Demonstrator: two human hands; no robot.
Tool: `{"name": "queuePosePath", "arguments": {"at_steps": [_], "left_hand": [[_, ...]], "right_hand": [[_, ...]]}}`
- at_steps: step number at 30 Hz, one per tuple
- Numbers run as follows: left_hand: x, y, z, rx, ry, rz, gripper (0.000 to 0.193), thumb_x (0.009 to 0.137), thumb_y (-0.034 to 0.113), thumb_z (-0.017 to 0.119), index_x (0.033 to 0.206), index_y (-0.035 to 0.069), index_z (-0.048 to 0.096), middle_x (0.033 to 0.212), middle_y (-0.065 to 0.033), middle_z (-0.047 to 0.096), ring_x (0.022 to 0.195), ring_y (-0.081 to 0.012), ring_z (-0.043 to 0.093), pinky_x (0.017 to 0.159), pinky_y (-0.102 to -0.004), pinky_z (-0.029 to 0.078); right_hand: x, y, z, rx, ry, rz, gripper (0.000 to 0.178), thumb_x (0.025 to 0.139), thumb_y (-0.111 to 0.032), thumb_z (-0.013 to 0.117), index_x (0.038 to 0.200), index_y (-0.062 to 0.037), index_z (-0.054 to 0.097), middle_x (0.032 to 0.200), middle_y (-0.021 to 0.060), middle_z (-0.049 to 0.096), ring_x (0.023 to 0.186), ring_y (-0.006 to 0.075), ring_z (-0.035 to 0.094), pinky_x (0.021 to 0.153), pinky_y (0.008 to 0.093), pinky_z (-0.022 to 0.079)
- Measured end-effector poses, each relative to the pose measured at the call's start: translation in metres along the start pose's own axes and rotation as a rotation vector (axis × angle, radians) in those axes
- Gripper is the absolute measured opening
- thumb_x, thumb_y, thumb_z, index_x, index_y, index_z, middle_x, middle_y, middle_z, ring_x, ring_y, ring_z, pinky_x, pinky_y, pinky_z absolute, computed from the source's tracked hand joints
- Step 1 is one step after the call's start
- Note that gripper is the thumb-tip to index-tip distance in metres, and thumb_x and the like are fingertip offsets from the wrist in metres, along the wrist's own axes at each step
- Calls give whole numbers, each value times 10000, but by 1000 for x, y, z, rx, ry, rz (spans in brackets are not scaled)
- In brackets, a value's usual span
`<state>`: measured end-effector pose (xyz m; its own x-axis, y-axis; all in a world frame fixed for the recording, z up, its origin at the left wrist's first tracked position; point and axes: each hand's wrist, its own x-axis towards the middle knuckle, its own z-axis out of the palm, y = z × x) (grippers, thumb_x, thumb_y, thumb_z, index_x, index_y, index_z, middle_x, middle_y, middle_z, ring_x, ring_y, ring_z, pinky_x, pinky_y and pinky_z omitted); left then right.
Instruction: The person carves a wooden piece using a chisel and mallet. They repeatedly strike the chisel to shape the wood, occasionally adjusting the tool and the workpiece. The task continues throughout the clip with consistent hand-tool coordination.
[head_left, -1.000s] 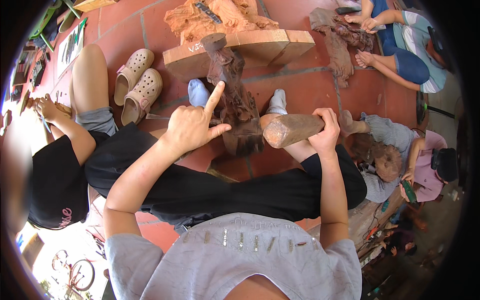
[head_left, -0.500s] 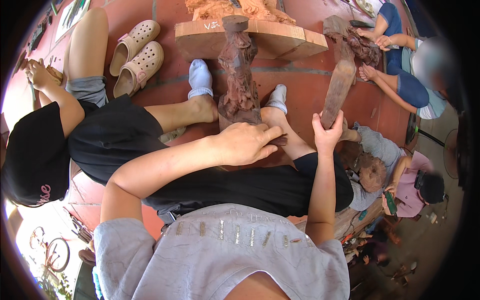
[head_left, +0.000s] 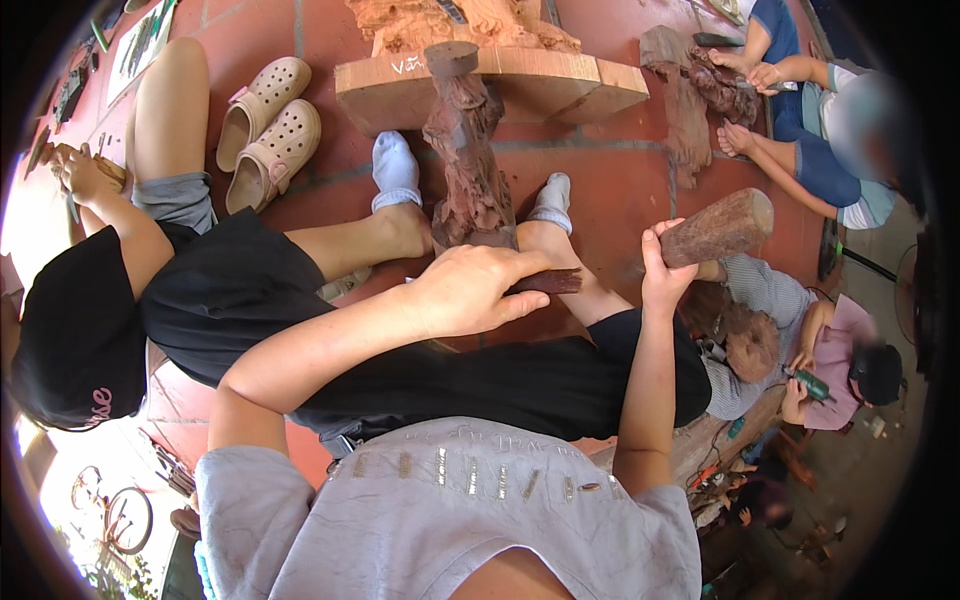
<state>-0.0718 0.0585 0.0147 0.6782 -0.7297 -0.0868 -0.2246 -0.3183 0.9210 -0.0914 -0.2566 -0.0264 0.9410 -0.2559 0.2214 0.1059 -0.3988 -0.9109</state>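
Note:
A dark wood figure carving [head_left: 468, 165] lies between my legs, its base toward me. At that base my left hand [head_left: 465, 290] is closed around a chisel [head_left: 550, 282]; its dark wooden handle juts out to the right past my thumb, and the blade end is hidden. To the right, my right hand [head_left: 662, 265] grips a thick, club-shaped wooden mallet [head_left: 715, 230] by its narrow end. The mallet is raised, its broad round end pointing up and right, apart from the chisel.
Beyond the carving stands a larger light-wood carving on a slab [head_left: 490, 85]. Pale clogs [head_left: 270, 135] lie on the red tiles to the left. A person in black [head_left: 80, 320] sits close at my left; others work at the right, near a dark wood piece [head_left: 725, 85].
The mallet has swung from pointing away over the floor to pointing up and right, with my right hand turning. More of the chisel handle shows past my left thumb. The view has shifted slightly.

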Motion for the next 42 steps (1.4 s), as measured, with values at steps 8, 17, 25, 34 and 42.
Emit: {"name": "queuePosePath", "arguments": {"at_steps": [8, 17, 25, 34, 42], "left_hand": [[26, 19, 1, -67, 109, 113, 321, 923, 297, 684, 1113, 50, 608, 926, -167, 666, 887, -405, 654, 737, -472, 526], [73, 63, 8, -113, 391, 306, 402, 898, 308, 708, 1226, 98, 606, 963, -115, 672, 828, -340, 682, 667, -425, 559], [103, 44, -17, 2, 688, 244, 385, 898, 345, 702, 1185, 107, 603, 971, -116, 691, 872, -343, 692, 698, -422, 566], [121, 21, -42, 43, 870, 85, 423, 962, 514, 565, 889, 124, 712, 741, -99, 698, 738, -320, 697, 628, -436, 547], [118, 16, -43, -23, 947, 105, 501, 962, 557, 537, 772, 125, 705, 640, -93, 647, 627, -324, 669, 563, -419, 529]], "right_hand": [[-1, 13, 0, 53, 0, 140, 181, 892, 19, 702, 1012, -25, 573, 903, 19, 608, 826, 105, 588, 733, 279, 501], [-4, 25, 7, -232, -209, 137, 278, 909, -219, 702, 1078, -74, 537, 880, 37, 629, 809, 163, 634, 709, 338, 504], [7, 6, 12, -716, -320, 228, 489, 837, -282, 738, 1267, -115, 576, 1027, 225, 707, 989, 422, 678, 818, 470, 536], [19, -13, 3, -737, -337, 143, 432, 779, -118, 718, 1185, -64, 580, 924, 197, 688, 861, 386, 686, 773, 432, 531], [31, -35, -5, -530, -185, 103, 363, 841, -87, 749, 1155, -28, 578, 861, 43, 646, 768, 122, 615, 716, 291, 505]]}}
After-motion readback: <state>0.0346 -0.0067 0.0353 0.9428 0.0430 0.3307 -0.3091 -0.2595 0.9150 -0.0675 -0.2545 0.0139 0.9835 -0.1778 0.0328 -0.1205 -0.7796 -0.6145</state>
